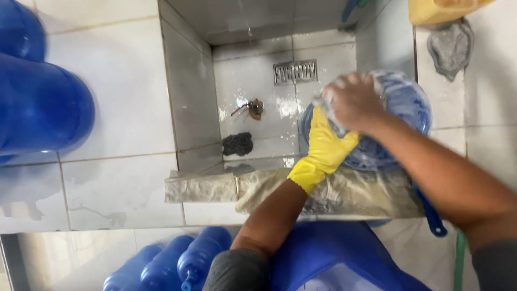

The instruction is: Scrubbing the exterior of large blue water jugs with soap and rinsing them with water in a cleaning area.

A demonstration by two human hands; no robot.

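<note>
Scrubbing over a tiled sink basin (253,81) at the centre right of the frame, the bare right hand (353,102) was clenched around a wet, soapy cloth (328,99), pressing it onto a round blue lid (401,102). The yellow-gloved left hand (326,145) gripped the lid's left edge. Blue bottles (177,264) lay at lower left.

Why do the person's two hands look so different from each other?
The left hand wears a yellow rubber glove; the right hand is bare. The left hand reaches in from below, against the near edge of the round blue plastic lid; the right hand presses down on top of it with soapy foam. Both touch the same lid over the tiled sink.
</note>
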